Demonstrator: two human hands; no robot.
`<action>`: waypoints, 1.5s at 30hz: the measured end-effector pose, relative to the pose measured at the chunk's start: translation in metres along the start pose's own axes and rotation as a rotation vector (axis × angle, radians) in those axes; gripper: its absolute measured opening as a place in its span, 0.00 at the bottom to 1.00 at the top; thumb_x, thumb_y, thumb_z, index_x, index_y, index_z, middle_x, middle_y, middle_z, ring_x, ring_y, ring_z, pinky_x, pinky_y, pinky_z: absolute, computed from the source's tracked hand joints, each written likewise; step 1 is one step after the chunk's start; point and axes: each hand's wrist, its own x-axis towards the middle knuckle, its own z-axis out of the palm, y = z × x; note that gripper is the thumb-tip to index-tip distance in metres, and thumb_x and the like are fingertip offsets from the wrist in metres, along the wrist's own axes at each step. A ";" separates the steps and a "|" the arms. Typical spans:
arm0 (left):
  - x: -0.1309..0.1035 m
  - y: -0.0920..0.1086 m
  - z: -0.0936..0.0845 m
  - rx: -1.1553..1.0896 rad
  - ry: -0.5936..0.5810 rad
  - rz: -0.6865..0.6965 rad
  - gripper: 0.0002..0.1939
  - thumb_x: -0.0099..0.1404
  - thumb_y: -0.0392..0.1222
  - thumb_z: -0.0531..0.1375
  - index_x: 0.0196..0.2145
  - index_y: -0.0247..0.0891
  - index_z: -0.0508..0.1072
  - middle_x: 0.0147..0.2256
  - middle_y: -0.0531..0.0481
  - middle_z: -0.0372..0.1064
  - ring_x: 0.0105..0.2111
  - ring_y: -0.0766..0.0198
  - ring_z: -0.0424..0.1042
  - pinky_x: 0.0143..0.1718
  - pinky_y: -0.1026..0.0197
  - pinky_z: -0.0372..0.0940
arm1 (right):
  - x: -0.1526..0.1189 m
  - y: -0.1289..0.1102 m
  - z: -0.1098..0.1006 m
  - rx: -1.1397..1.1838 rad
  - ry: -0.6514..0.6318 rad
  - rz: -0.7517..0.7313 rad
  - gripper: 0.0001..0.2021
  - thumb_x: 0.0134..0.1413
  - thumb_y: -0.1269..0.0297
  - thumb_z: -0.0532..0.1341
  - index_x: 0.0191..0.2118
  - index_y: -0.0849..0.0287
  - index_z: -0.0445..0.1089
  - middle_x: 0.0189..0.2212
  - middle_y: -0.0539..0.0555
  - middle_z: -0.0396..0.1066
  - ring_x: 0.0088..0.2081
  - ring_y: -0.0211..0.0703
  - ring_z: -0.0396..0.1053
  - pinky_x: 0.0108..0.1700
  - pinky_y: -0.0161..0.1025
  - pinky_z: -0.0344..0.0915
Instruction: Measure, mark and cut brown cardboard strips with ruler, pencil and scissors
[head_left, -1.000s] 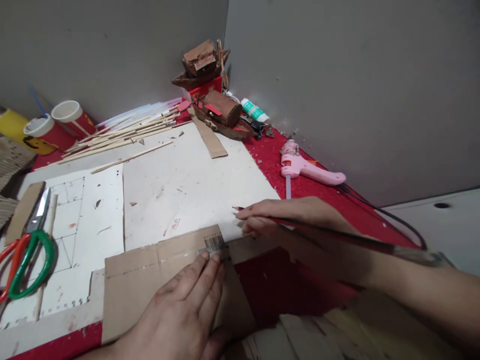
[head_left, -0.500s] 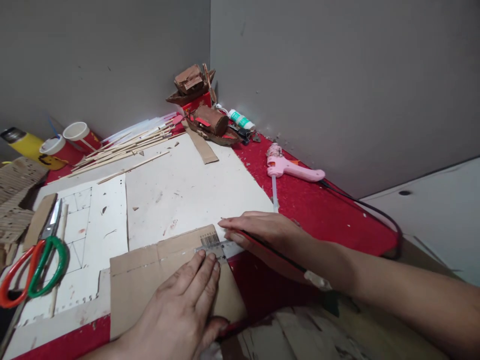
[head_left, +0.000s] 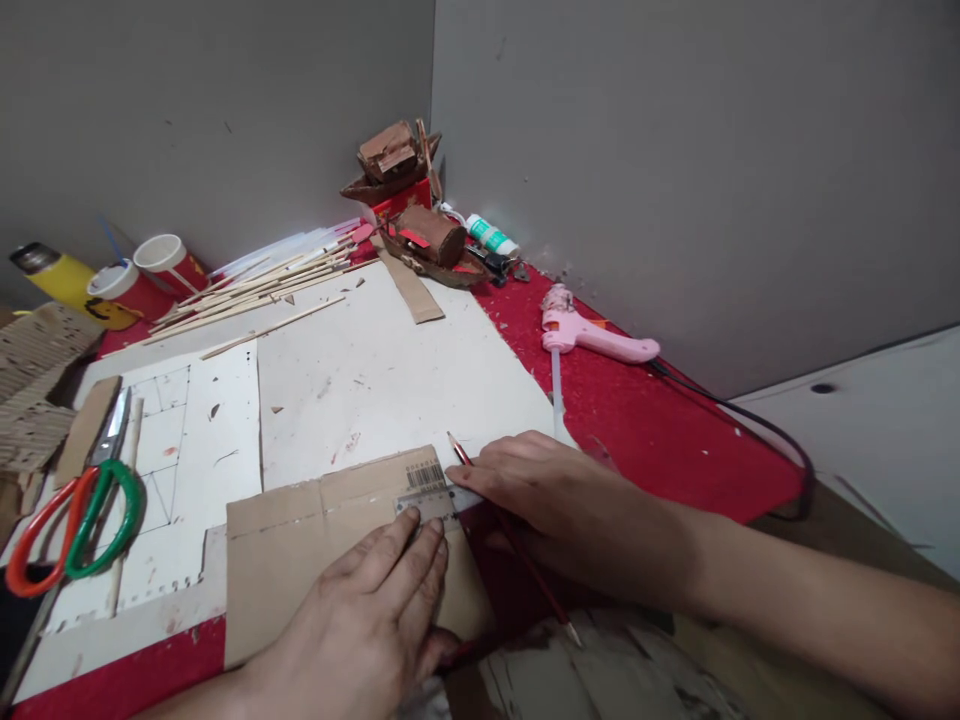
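- My left hand (head_left: 367, 605) lies palm down, fingers stretched out close together, their tips on a flat grey metal ruler (head_left: 424, 503); the thumb sits apart, lower down.
- Under that hand is the brown cardboard piece (head_left: 277, 560), at the near edge of the smooth white board (head_left: 375, 370). It's matt and flat, with a black barcode near its top right corner and a dark, uneven line running across it towards the ruler.
- The ruler has small dark marks and reaches past the cardboard's right side, to my right hand (head_left: 540, 490).
- My right fingers bend close together at that end, with a slim dark red pencil (head_left: 543, 587) passing beneath them, its sharpened tip poking out beyond. I can't tell how firmly they grip it.
- To the left lie scissors (head_left: 96, 465) with shiny blades and glossy orange and green handles; rough red cloth (head_left: 675, 430) spreads to the right.
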 end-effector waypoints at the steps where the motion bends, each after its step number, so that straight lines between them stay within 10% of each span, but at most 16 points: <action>1: 0.000 0.000 0.000 -0.013 -0.010 0.002 0.21 0.73 0.44 0.54 0.55 0.25 0.72 0.57 0.41 0.71 0.57 0.47 0.70 0.52 0.51 0.73 | -0.001 0.000 0.001 -0.033 -0.006 -0.014 0.22 0.54 0.81 0.60 0.55 0.63 0.68 0.40 0.60 0.75 0.42 0.55 0.71 0.44 0.49 0.67; 8: -0.013 -0.013 -0.025 -0.266 0.072 -0.130 0.25 0.71 0.43 0.57 0.62 0.32 0.65 0.61 0.38 0.66 0.60 0.51 0.66 0.58 0.51 0.68 | -0.003 0.011 -0.010 -0.043 0.101 -0.112 0.18 0.60 0.78 0.54 0.53 0.62 0.69 0.41 0.60 0.76 0.42 0.50 0.72 0.44 0.45 0.69; 16: -0.077 -0.027 -0.077 -0.672 0.507 -1.182 0.13 0.65 0.52 0.65 0.43 0.44 0.80 0.42 0.48 0.80 0.39 0.57 0.80 0.41 0.62 0.75 | 0.087 0.020 -0.020 -0.087 0.205 -0.055 0.23 0.58 0.67 0.62 0.58 0.65 0.67 0.54 0.66 0.73 0.54 0.58 0.70 0.55 0.53 0.67; 21: -0.119 -0.005 -0.065 -1.043 0.644 -1.445 0.25 0.58 0.56 0.69 0.48 0.38 0.77 0.46 0.41 0.79 0.40 0.53 0.80 0.40 0.59 0.75 | 0.122 -0.014 -0.006 -0.101 0.058 -0.089 0.23 0.59 0.68 0.61 0.59 0.64 0.67 0.50 0.65 0.75 0.51 0.57 0.72 0.52 0.50 0.68; 29: -0.135 0.024 -0.043 -1.217 0.674 -1.486 0.31 0.53 0.59 0.72 0.50 0.39 0.77 0.50 0.40 0.76 0.50 0.51 0.75 0.45 0.59 0.72 | 0.114 -0.047 0.016 0.301 -0.224 -0.047 0.16 0.45 0.73 0.65 0.44 0.59 0.74 0.39 0.57 0.74 0.42 0.52 0.70 0.45 0.43 0.63; 34: -0.137 0.018 -0.047 -1.250 0.793 -1.350 0.29 0.55 0.57 0.71 0.51 0.41 0.76 0.52 0.41 0.75 0.53 0.50 0.73 0.49 0.57 0.71 | 0.120 -0.042 0.008 0.525 -0.263 0.058 0.16 0.45 0.56 0.67 0.39 0.58 0.71 0.24 0.47 0.68 0.27 0.41 0.66 0.31 0.37 0.62; 40: -0.133 -0.009 -0.067 -1.187 1.150 -1.217 0.32 0.60 0.55 0.68 0.57 0.38 0.70 0.54 0.39 0.73 0.54 0.49 0.73 0.49 0.56 0.70 | 0.111 -0.056 -0.010 1.090 0.131 0.164 0.23 0.43 0.48 0.71 0.42 0.55 0.69 0.36 0.53 0.76 0.34 0.46 0.74 0.37 0.41 0.69; 45: -0.088 -0.012 -0.065 -1.527 0.939 -1.016 0.29 0.62 0.50 0.68 0.58 0.40 0.70 0.53 0.40 0.74 0.53 0.51 0.74 0.50 0.56 0.70 | 0.108 -0.083 -0.004 1.342 0.390 0.107 0.20 0.44 0.53 0.73 0.41 0.55 0.72 0.36 0.52 0.79 0.34 0.46 0.75 0.39 0.41 0.70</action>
